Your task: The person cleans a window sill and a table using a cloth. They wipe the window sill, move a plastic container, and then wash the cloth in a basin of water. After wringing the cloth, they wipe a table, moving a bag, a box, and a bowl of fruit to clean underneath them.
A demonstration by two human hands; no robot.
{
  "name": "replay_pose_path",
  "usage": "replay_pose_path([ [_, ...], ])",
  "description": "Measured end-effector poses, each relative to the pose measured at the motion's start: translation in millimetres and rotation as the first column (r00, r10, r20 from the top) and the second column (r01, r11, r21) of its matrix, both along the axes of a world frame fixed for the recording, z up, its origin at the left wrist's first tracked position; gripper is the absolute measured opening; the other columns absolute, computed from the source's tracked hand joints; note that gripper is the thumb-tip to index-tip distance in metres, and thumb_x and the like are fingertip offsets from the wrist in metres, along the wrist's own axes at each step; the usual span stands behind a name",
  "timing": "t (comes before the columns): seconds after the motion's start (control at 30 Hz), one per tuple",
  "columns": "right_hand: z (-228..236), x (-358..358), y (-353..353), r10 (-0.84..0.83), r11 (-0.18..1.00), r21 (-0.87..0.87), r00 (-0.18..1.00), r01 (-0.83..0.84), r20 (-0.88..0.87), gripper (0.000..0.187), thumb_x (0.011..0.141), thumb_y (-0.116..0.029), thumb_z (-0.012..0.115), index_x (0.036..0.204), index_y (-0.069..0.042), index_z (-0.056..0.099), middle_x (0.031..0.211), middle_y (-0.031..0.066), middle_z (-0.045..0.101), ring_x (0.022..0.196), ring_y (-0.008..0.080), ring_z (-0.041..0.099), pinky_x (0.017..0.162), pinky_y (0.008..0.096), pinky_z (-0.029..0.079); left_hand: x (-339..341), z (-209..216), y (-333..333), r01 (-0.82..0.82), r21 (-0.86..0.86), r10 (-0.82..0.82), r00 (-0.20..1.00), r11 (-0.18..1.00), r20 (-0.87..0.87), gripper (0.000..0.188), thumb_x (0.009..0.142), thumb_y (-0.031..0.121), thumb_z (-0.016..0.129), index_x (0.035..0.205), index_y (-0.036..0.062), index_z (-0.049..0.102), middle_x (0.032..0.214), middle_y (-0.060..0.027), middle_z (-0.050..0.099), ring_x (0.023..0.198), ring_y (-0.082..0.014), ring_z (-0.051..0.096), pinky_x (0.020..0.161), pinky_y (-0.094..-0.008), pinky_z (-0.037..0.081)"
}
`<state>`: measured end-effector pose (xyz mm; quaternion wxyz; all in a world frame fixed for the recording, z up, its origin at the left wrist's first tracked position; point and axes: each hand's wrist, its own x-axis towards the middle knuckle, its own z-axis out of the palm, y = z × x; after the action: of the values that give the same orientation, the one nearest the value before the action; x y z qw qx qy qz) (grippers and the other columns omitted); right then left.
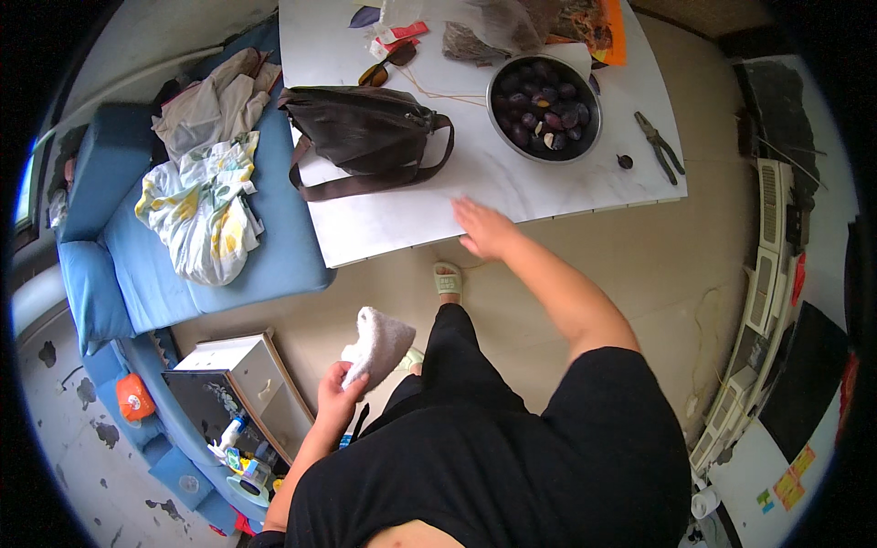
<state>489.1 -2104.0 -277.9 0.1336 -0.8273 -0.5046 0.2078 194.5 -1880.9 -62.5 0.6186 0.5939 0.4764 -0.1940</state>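
Observation:
In my left hand (pixel 342 391) is a folded whitish cloth (pixel 380 345), gripped at its lower end and held out away from the table. My right hand (pixel 487 228) reaches to the front edge of the white marbled table (pixel 402 224), fingers stretched out and holding nothing. Whether its fingertips touch the tabletop I cannot tell. Just beyond that hand, to the left, lies a dark brown handbag (pixel 361 132) with its strap looped toward me. Farther right stands a metal bowl (pixel 596 128) of dark purple plums (pixel 539 96), several of them with pale spots.
Pliers (pixel 660 149) and a small dark round thing (pixel 625 162) lie at the table's right. Sunglasses (pixel 388 64) and plastic bags (pixel 498 32) are at the back. A blue sofa (pixel 137 256) with clothes (pixel 206 210) stands left, a low cabinet (pixel 260 388) nearer me.

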Motion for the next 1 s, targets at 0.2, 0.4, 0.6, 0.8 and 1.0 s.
replay_pose_path([
  [0.2,79,-44,-45,-0.03,0.743,-0.616,0.906,-0.262,-0.422,0.027,0.077,-0.02,0.06,0.102,-0.009,0.061,0.119,0.013,0.055,0.113,0.0277,0.05,0.09,0.04,0.043,17,-4,3,0.027,-0.011,-0.027,0.999,1.0,0.034,0.024,0.079,0.013,0.066,0.096,0.002,0.052,0.08,-0.0031,0.057,0.068,-0.0108,0.055,0.058,-0.0242,0.045],
  [0.4,86,-68,-41,-0.335,0.928,-0.297,0.857,0.226,-0.391,0.025,0.075,-0.033,0.064,0.083,-0.008,0.065,0.113,0.015,0.058,0.106,0.0289,0.053,0.093,0.0473,0.037,55,-5,-10,0.211,-0.006,-0.208,0.971,0.978,0.12,0.028,0.077,0.017,0.07,0.096,0.0009,0.056,0.082,-0.0036,0.058,0.072,-0.0101,0.053,0.063,-0.0253,0.044],
  [0.6,147,-94,28,-0.287,0.519,-0.705,-0.679,0.482,-0.676,0.075,0.08,-0.065,0.046,0.136,-0.016,0.034,0.131,0.0116,0.045,0.122,0.0272,0.04,0.105,0.041,0.027,92,-4,-19,0.569,0.131,-0.576,0.744,0.812,0.337,0.032,0.078,0.021,0.069,0.102,0.0036,0.059,0.087,-0.0112,0.063,0.08,-0.0172,0.059,0.073,-0.0298,0.047],
  [0.8,120,-92,44,0.083,0.278,-0.514,-0.554,0.811,-0.829,0.041,0.085,-0.014,0.045,0.125,-0.006,0.043,0.119,0.0161,0.052,0.105,0.03,0.055,0.092,0.0438,0.047,141,14,-23,0.869,0.324,-0.865,0.202,0.374,0.46,0.04,0.074,0.025,0.07,0.108,0.0077,0.06,0.093,-0.0165,0.062,0.085,-0.0308,0.06,0.078,-0.0375,0.048],
  [1.0,178,-58,25,-0.022,0.035,-0.161,-0.16,0.986,-0.987,0.059,0.078,0.001,0.048,0.135,-0.008,0.035,0.134,0.016,0.04,0.121,0.0297,0.043,0.1,0.0415,0.038,255,-8,66,0.223,0.882,-0.91,0.127,0.414,0.395,0.052,0.06,0.019,0.078,0.106,0.0078,0.058,0.114,-0.0129,0.058,0.108,-0.0326,0.053,0.092,-0.0428,0.042],
])
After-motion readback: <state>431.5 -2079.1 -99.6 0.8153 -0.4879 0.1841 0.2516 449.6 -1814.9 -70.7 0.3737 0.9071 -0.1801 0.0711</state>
